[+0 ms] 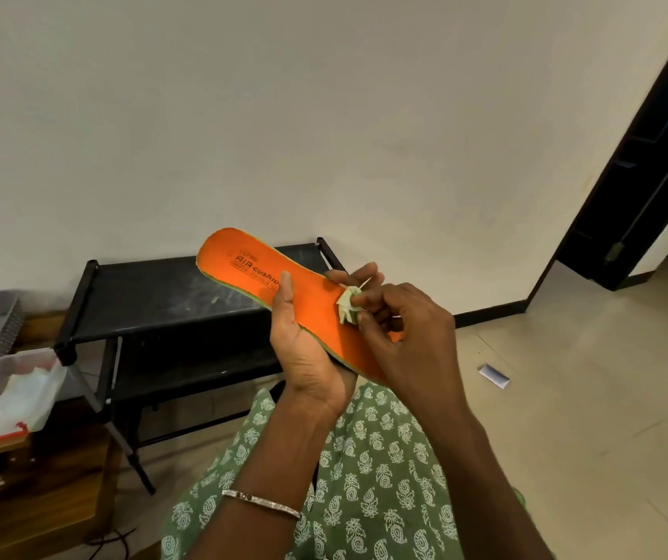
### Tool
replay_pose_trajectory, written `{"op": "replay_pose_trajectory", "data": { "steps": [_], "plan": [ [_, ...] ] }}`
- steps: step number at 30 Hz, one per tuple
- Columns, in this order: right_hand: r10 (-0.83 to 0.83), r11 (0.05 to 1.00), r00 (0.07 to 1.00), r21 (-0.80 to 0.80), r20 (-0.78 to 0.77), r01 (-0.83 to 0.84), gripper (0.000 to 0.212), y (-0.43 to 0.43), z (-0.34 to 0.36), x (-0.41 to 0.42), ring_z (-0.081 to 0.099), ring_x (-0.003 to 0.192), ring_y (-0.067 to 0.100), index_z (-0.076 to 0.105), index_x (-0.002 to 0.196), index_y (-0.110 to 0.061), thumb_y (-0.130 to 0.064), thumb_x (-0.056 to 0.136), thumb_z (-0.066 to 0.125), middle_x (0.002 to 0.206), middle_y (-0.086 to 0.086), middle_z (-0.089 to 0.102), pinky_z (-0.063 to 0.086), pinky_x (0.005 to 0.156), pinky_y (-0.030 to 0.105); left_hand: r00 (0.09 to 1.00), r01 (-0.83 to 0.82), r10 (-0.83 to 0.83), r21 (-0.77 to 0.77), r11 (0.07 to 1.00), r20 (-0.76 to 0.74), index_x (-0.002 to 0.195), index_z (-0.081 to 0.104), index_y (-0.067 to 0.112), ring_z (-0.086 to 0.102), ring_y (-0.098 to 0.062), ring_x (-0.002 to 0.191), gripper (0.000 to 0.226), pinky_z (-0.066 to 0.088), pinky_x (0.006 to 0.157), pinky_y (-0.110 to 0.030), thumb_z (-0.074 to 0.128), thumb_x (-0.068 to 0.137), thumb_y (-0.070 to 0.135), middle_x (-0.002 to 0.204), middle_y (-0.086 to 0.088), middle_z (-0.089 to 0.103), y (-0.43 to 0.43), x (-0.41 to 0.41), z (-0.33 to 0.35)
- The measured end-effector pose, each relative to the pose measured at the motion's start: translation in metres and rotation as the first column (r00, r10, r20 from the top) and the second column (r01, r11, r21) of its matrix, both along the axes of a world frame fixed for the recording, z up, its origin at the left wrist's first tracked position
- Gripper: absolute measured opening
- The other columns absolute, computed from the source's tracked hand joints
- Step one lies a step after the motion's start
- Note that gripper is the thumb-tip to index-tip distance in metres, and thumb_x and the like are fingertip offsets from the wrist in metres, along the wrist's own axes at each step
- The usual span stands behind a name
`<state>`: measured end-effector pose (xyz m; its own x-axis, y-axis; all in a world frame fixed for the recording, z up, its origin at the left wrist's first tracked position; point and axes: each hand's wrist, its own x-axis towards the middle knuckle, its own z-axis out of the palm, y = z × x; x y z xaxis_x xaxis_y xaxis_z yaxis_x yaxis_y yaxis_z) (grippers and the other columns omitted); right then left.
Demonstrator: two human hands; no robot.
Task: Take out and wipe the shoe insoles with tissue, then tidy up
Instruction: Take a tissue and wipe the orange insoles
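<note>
Lap: a green garment (pixel 368 470) with a white leaf print is filling the bottom of the view.
Left wrist: a thin silver bangle (pixel 261 503) is sitting on it.
Left hand (pixel 308 357): it is gripping the insole from below, palm cupped under the edge and thumb lying across the orange face.
Right hand (pixel 409 337): its fingertips are pinching a small crumpled tissue (pixel 348 303) and pressing it onto the insole.
Insole (pixel 243 264): orange with a green rim and black print, it is being held in the air above the lap, slanting up to the left, over the rack.
Floor: a small folded paper (pixel 494 375) is lying on the tiles to the right.
Rack (pixel 142 293): a low black shelf unit is standing against the wall.
Left edge: a clear plastic tub (pixel 13 381) is holding white sheets.
Far right: a dark door frame (pixel 647 175) is standing open.
</note>
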<state>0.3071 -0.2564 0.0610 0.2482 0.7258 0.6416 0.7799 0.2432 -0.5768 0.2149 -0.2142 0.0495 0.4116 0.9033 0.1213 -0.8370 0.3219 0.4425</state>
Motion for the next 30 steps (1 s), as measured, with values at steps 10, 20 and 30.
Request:
{"op": "replay_pose_trajectory", "data": {
  "steps": [10, 20, 30],
  "plan": [
    [0.067, 0.943, 0.989, -0.314, -0.128, -0.105, 0.017, -0.016, 0.001, 0.026, 0.064, 0.079, 0.0, 0.076, 0.089, -0.023, -0.008, 0.083, 0.075, 0.086, -0.015, 0.069, 0.054, 0.067, 0.016, 0.996, -0.034, 0.031, 0.042, 0.999, 0.087, 0.099, 0.06, 0.012, 0.053, -0.039, 0.131, 0.062, 0.04, 0.101, -0.069, 0.031, 0.095, 0.067, 0.131, -0.022, 0.059, 0.017, -0.02, -0.004],
    [0.275, 0.913, 0.949, -0.268, -0.157, -0.309, 0.018, -0.017, 0.008, -0.003, 0.065, 0.082, 0.004, 0.076, 0.093, -0.021, -0.006, 0.084, 0.072, 0.091, -0.011, 0.069, 0.055, 0.072, 0.02, 0.991, -0.018, 0.011, 0.049, 0.999, 0.136, 0.098, 0.058, 0.011, 0.05, -0.041, 0.133, 0.06, 0.025, 0.113, -0.069, 0.036, 0.094, 0.067, 0.124, -0.023, 0.059, 0.016, -0.014, -0.008],
    [0.232, 0.949, 0.97, -0.201, -0.077, -0.243, 0.016, -0.019, 0.003, -0.018, 0.062, 0.08, 0.005, 0.076, 0.091, -0.02, -0.006, 0.084, 0.072, 0.09, -0.013, 0.068, 0.051, 0.068, 0.015, 0.989, -0.072, 0.069, 0.021, 0.997, 0.128, 0.094, 0.057, 0.012, 0.053, -0.04, 0.131, 0.06, 0.029, 0.112, -0.066, 0.032, 0.095, 0.067, 0.125, -0.023, 0.058, 0.016, -0.015, -0.006]
  ]
}}
